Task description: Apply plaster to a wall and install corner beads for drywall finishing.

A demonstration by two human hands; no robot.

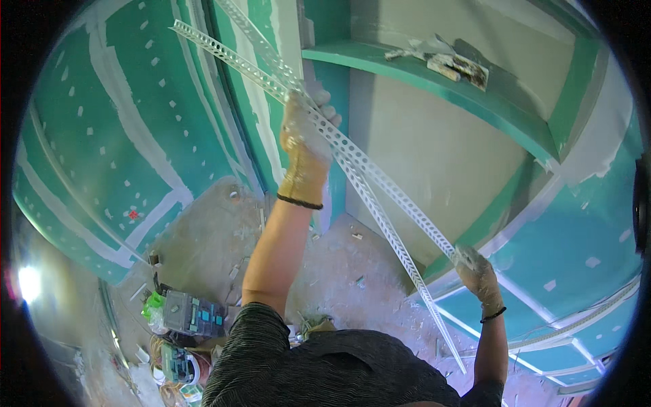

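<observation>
Two long white perforated corner beads cross at my left hand (306, 136), which is raised in a dusty work glove and wrapped around both. One corner bead (400, 183) runs down to my right hand (477, 275), also gloved, whose fingers are closed on its lower end. The second corner bead (386, 227) slants below it, its lower tip hanging free beside my right forearm. Both upper ends reach up past my left hand toward the green wall.
Ahead is a green board niche with a shelf (407, 62) bearing a plaster-smeared trowel (461, 68) and other tools. Green boards (129, 129) with white filled seams stand left, blue-green ones (563, 251) right. Toolboxes (193, 313) and a bucket sit on the dusty floor, lower left.
</observation>
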